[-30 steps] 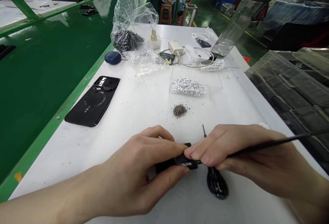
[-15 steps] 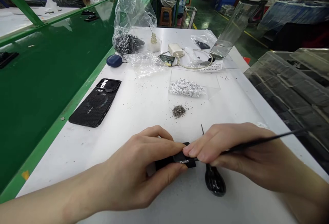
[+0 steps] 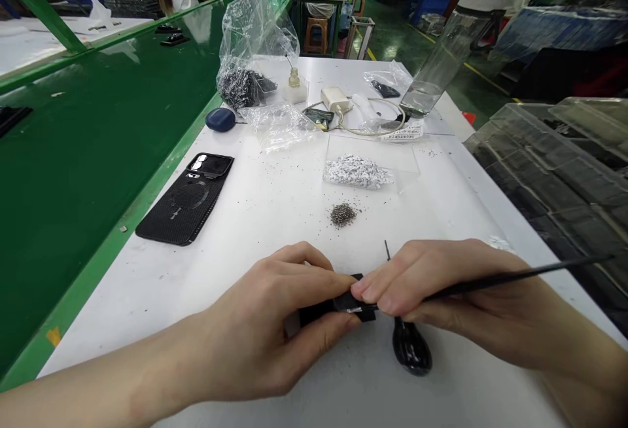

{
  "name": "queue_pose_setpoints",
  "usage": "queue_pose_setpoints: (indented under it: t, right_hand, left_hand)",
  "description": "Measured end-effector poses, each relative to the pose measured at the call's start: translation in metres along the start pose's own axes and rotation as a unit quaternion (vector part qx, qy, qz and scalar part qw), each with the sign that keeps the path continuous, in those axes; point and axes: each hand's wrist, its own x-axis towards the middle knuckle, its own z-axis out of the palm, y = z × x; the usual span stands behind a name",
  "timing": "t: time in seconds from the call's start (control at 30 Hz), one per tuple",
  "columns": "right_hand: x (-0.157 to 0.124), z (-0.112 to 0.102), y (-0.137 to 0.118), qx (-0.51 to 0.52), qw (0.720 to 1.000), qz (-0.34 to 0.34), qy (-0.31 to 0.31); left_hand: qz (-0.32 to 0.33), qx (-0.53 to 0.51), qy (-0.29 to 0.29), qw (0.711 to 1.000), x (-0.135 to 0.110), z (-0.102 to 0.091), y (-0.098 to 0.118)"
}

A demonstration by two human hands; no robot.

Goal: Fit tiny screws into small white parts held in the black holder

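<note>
My left hand (image 3: 275, 317) pinches a small black part (image 3: 318, 311) between thumb and forefinger, just over the white tabletop. Its details are mostly covered by my fingers. In my right hand (image 3: 441, 284) are long, thin black tweezers (image 3: 520, 275), their back end pointing right. Their tip meets the black part, where a small silvery spot shows, and my right fingertips press close beside it. A screwdriver (image 3: 412, 349) with a glossy black bulb handle lies under my right hand, its thin shaft showing beyond the fingers. Past my hands is a pile of tiny screws (image 3: 343, 214).
A black phone case (image 3: 186, 199) lies at left, beside the green conveyor belt (image 3: 98, 153). Farther back are a bag of white bits (image 3: 358, 171), a charger (image 3: 335, 98), a small glass bottle (image 3: 294, 77) and a tilted water bottle (image 3: 436, 65). Clear trays (image 3: 554, 153) stand at right.
The whole view has shifted very slightly, so the table things sit a little lower and to the right. Both hands keep nearly the same hold and place.
</note>
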Motion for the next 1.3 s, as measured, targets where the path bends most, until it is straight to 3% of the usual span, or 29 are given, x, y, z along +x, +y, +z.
queue_pose_setpoints:
  t: [0.1, 0.2, 0.27, 0.33, 0.4, 0.5, 0.63, 0.7, 0.83, 0.93, 1.03, 1.2, 1.3]
  right_hand:
    - [0.001, -0.001, 0.000, -0.007, 1.000, -0.020, 0.012]
    - [0.002, -0.006, -0.005, -0.048, 0.994, -0.051, 0.087]
    - [0.000, -0.014, -0.011, -0.178, 0.969, -0.069, 0.158]
    - [-0.002, -0.025, -0.016, -0.336, 0.920, -0.065, 0.189]
    - [-0.005, -0.038, -0.017, -0.438, 0.884, -0.024, 0.160]
    - [-0.011, -0.057, -0.012, -0.492, 0.865, 0.068, 0.078]
    - [-0.014, -0.064, -0.007, -0.476, 0.871, 0.121, 0.016]
    - [-0.014, -0.059, -0.008, -0.459, 0.880, 0.122, 0.020]
    - [-0.008, -0.031, -0.017, -0.407, 0.897, 0.165, 0.045]
    - [-0.003, -0.006, -0.021, -0.364, 0.903, 0.227, -0.026]
    - [0.000, 0.009, -0.021, -0.356, 0.899, 0.252, -0.042]
    - [0.000, 0.005, -0.021, -0.322, 0.902, 0.283, -0.045]
    - [-0.004, -0.002, -0.023, -0.287, 0.918, 0.268, -0.046]
  left_hand:
    - [-0.012, 0.002, -0.008, 1.000, -0.001, -0.001, 0.000]
    - [-0.009, 0.015, 0.001, 1.000, -0.002, -0.002, 0.000]
    - [0.000, 0.029, 0.009, 1.000, -0.002, -0.002, -0.002]
    - [0.005, 0.040, 0.012, 0.999, -0.003, -0.001, -0.004]
    - [0.006, 0.042, 0.017, 0.999, -0.005, 0.001, -0.007]
    - [0.005, 0.052, 0.025, 0.998, -0.007, 0.002, -0.010]
    - [-0.001, 0.073, 0.015, 0.997, -0.009, 0.001, -0.011]
    - [-0.009, 0.069, 0.007, 0.998, -0.008, 0.000, -0.010]
    - [-0.019, 0.055, 0.004, 0.998, -0.007, 0.000, -0.008]
    - [-0.020, 0.050, 0.012, 0.998, -0.006, 0.002, -0.007]
    - [-0.021, 0.037, 0.021, 0.999, -0.006, 0.002, -0.005]
    - [-0.029, 0.026, 0.028, 0.999, -0.006, 0.003, -0.005]
    - [-0.026, 0.026, 0.028, 0.999, -0.007, 0.003, -0.005]
